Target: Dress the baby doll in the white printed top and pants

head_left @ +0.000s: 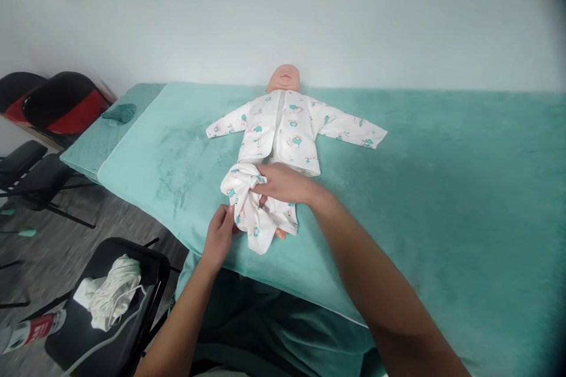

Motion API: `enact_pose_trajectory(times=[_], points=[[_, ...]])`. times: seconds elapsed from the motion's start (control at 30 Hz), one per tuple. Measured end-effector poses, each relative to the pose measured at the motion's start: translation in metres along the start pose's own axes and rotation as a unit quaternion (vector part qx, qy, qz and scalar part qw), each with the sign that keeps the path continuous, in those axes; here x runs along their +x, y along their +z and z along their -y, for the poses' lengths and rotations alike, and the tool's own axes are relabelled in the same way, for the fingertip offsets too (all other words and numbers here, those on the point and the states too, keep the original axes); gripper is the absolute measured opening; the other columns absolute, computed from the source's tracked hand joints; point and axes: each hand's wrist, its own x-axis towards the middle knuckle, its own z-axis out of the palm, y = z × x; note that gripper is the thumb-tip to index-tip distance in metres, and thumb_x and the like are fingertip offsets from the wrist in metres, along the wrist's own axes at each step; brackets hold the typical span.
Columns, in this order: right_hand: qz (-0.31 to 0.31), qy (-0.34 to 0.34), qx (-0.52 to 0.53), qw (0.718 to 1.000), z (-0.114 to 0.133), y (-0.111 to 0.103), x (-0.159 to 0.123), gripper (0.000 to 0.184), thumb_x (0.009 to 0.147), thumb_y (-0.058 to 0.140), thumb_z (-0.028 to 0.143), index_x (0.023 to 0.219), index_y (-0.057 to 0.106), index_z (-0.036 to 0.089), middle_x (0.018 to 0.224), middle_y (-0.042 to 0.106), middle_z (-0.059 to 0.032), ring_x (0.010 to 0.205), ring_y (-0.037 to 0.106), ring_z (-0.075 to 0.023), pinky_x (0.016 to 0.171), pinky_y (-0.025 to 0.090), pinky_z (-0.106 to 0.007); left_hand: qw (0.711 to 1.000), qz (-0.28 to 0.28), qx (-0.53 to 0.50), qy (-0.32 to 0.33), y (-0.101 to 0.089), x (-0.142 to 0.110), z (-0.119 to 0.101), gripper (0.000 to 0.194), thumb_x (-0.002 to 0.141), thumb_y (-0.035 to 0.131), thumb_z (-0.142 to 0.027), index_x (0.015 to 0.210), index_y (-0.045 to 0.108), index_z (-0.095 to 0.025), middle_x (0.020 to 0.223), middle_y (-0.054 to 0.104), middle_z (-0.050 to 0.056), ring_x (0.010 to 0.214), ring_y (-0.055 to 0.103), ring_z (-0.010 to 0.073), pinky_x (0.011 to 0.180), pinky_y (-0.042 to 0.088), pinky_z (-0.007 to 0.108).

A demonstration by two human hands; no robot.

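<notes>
A baby doll (284, 78) lies on its back on a green-covered massage bed (424, 212), head against the wall. It wears a white printed baby jacket (294, 129) with the sleeves spread wide. Below the jacket, white printed baby pants (257, 219) are bunched around the doll's legs, and a small foot (280, 234) pokes out. My left hand (220, 235) is closed on the outer edge of the pants. From the right, my right hand (285, 182) grips the upper folds of the same pants, its fingertips partly hidden in the cloth.
At lower left, a black chair (152, 262) bears a crumpled white cloth (112, 291) and a cable. A bottle with a red label (42, 327) is beside it. Further chairs (66, 103) stand past the bed's left end, where a face hole (120, 113) opens.
</notes>
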Motion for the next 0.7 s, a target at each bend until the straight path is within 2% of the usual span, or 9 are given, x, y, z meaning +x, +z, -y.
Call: enact_pose_trajectory(times=[0.07,0.17,0.33,0.43,0.5,0.6,0.7], points=[[-0.018,-0.002,-0.010,1.000,-0.001,0.000,0.000,0.016,0.091,0.056,0.030,0.099,0.068,0.023,0.099,0.078,-0.0032,0.089,0.073,-0.0239,0.075,0.047,-0.029,1.000,-0.009,-0.001,0.013,0.002,0.003,0.000,0.043,0.098,0.051,-0.058,0.075,0.052,-0.021,0.063,0.052,-0.003,0.062,0.047,0.0130,0.062,0.037,0.026],[-0.029,-0.007,-0.005,1.000,-0.002,0.000,0.000,0.017,0.092,0.057,0.030,0.101,0.069,0.023,0.104,0.077,-0.0037,0.093,0.072,-0.0249,0.078,0.047,-0.030,0.995,-0.075,0.009,0.058,0.007,0.020,0.000,0.036,0.096,0.058,-0.051,0.076,0.053,-0.022,0.067,0.053,-0.003,0.065,0.047,0.0140,0.064,0.036,0.027],[-0.005,0.007,0.038,0.999,-0.002,-0.003,-0.002,0.016,0.093,0.055,0.028,0.103,0.067,0.023,0.093,0.077,-0.0015,0.081,0.074,-0.0227,0.079,0.050,-0.032,0.981,-0.132,0.006,0.142,0.009,0.059,-0.004,0.024,0.089,0.070,-0.036,0.077,0.055,-0.022,0.074,0.059,-0.003,0.071,0.050,0.0154,0.067,0.035,0.028],[-0.002,0.020,0.068,0.997,-0.001,-0.005,-0.003,0.018,0.094,0.056,0.030,0.109,0.066,0.024,0.094,0.078,-0.0011,0.078,0.075,-0.0216,0.079,0.051,-0.032,0.969,-0.167,0.027,0.181,0.010,0.079,-0.003,0.024,0.089,0.070,-0.030,0.077,0.051,-0.022,0.074,0.059,-0.004,0.070,0.049,0.0143,0.067,0.034,0.027],[-0.002,0.028,0.091,0.995,0.000,-0.005,-0.003,0.019,0.095,0.056,0.031,0.110,0.065,0.024,0.095,0.078,-0.0004,0.074,0.075,-0.0202,0.078,0.051,-0.031,0.965,-0.177,0.042,0.190,0.011,0.090,-0.001,0.025,0.092,0.067,-0.031,0.077,0.049,-0.023,0.074,0.058,-0.005,0.069,0.048,0.0139,0.066,0.034,0.027],[-0.014,0.037,0.100,0.994,0.000,-0.002,-0.001,0.020,0.095,0.053,0.029,0.111,0.064,0.023,0.094,0.077,0.0002,0.069,0.074,-0.0188,0.074,0.050,-0.030,0.969,-0.168,0.069,0.170,0.012,0.097,0.003,0.021,0.092,0.067,-0.033,0.080,0.053,-0.022,0.075,0.060,-0.004,0.071,0.050,0.0145,0.066,0.035,0.027],[-0.064,0.036,0.058,0.996,-0.002,0.001,0.002,0.020,0.095,0.052,0.027,0.109,0.066,0.022,0.102,0.077,-0.0030,0.083,0.073,-0.0203,0.075,0.047,-0.029,0.970,-0.155,0.093,0.161,0.009,0.090,0.006,0.019,0.094,0.063,-0.037,0.084,0.058,-0.022,0.076,0.063,-0.002,0.073,0.053,0.0161,0.067,0.036,0.028]])
